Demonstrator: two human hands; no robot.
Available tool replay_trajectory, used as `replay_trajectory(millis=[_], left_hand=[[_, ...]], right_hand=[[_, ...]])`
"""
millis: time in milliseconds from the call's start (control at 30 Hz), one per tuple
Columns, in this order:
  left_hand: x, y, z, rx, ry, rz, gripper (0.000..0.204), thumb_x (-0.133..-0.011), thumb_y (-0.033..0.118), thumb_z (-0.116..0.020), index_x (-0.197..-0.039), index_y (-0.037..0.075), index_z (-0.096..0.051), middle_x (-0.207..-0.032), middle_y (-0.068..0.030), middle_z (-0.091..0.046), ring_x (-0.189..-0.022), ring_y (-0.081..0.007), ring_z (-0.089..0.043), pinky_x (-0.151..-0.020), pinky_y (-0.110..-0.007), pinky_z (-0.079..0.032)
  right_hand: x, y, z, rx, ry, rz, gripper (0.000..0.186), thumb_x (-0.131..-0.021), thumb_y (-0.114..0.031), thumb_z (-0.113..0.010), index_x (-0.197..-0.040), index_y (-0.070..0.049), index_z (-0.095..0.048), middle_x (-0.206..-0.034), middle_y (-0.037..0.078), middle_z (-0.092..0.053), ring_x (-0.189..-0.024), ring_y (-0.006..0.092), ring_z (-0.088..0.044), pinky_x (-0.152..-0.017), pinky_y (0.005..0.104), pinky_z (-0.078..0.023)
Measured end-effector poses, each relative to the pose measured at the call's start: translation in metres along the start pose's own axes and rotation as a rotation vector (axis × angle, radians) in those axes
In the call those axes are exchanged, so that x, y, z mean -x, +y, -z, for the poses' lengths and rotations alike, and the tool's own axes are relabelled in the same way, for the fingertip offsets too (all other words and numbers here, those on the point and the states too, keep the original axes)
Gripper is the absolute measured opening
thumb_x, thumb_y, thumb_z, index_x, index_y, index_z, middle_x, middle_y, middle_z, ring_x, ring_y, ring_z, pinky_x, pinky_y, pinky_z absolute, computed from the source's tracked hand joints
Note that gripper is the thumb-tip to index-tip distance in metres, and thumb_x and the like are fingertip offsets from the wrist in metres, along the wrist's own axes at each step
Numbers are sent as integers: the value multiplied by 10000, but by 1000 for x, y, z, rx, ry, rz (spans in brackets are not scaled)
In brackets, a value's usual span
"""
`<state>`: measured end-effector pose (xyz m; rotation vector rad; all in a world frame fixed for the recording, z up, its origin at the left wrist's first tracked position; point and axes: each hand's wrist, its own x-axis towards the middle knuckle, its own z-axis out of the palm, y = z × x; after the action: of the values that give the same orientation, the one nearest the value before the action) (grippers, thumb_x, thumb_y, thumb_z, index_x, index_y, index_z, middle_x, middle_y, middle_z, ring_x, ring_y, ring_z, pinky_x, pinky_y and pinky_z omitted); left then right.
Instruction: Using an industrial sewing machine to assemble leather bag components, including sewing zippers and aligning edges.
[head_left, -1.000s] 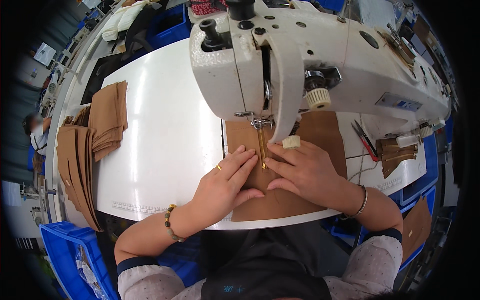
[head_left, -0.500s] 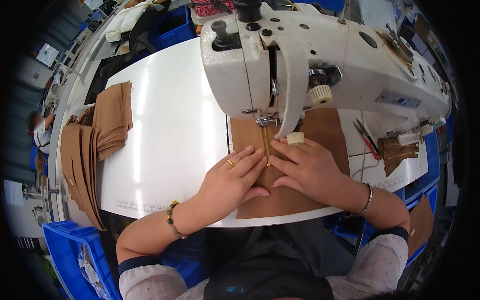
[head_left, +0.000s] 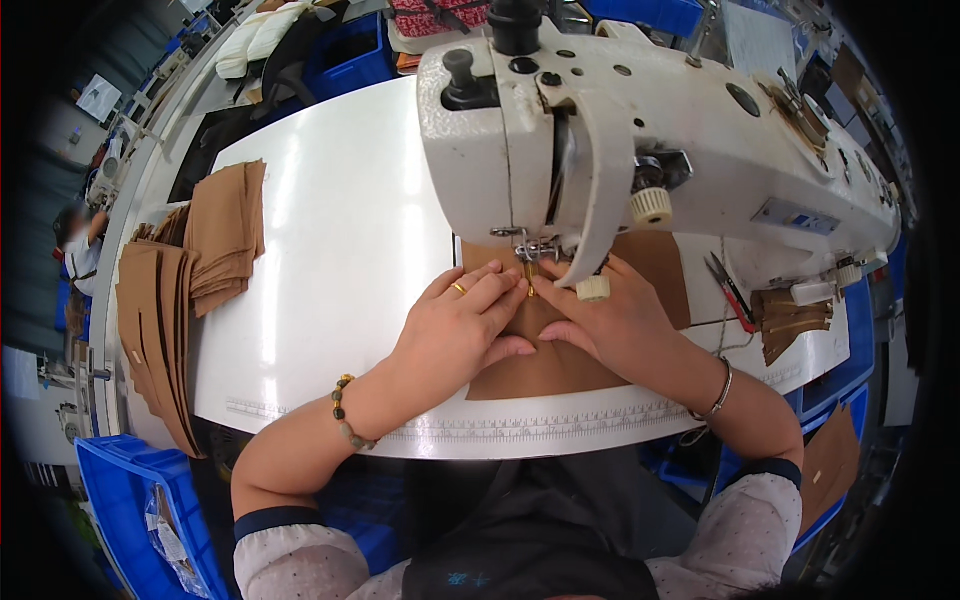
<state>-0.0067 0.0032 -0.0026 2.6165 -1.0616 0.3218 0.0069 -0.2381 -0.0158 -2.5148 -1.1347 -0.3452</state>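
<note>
Our left hand (head_left: 455,330) and right hand (head_left: 610,325), pressed flat, have pushed the brown piece (head_left: 560,370) further under the sewing machine (head_left: 640,140); stitching advances.

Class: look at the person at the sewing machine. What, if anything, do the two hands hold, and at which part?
Neither grips anything. The left hand and right hand press flat on the brown piece, either side of its seam line, just before the presser foot.

White dotted sleeves with navy cuffs, beaded bracelet, gold ring, thin silver bangle, dark apron.
</note>
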Motion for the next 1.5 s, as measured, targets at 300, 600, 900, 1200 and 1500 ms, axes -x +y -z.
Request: replay_trajectory(millis=[300,600,900,1200,1500], left_hand=[[-3,-11,-6,42,24,36,553,-876,425,-721,-1264,31,-700,-1273,-82,-660,-1277,-263,-611,-1085,-428,-474],[-2,-11,-6,29,27,23,552,-887,418,-712,-1254,6,-694,-1239,-93,-658,-1262,-260,-612,-1057,-423,-474],[-1,-13,-9,5,52,5,549,-867,437,-723,-1241,36,-694,-1199,-66,-658,-1236,-266,-617,-1057,-410,-492],[-1,-14,-10,15,79,-1,541,-867,421,-723,-1243,33,-693,-1238,-70,-664,-1216,-252,-628,-1041,-400,-506],[4,-18,-17,101,153,42,398,-845,18,-627,-1237,17,-697,-1235,-77,-682,-1215,-260,-646,-1020,-349,-524]], right_hand=[[-2,6,-4,57,29,-25,511,-848,-423,-743,-1234,-90,-718,-974,106,-664,-1086,308,-636,-1098,469,-459],[-5,6,-3,-16,37,-20,455,-849,-370,-756,-1186,-70,-703,-981,127,-679,-999,325,-647,-1073,459,-466],[-4,6,-4,-34,31,-34,366,-861,-352,-766,-1054,-44,-723,-1033,131,-702,-989,327,-653,-1021,455,-483],[1,13,0,-370,1,-213,333,-904,-248,-779,-1180,-66,-733,-1162,130,-714,-1068,274,-678,-977,425,-527],[-3,7,27,-520,-27,25,353,-843,-166,-817,-1164,-50,-723,-1199,102,-712,-1077,225,-693,-921,381,-576]])
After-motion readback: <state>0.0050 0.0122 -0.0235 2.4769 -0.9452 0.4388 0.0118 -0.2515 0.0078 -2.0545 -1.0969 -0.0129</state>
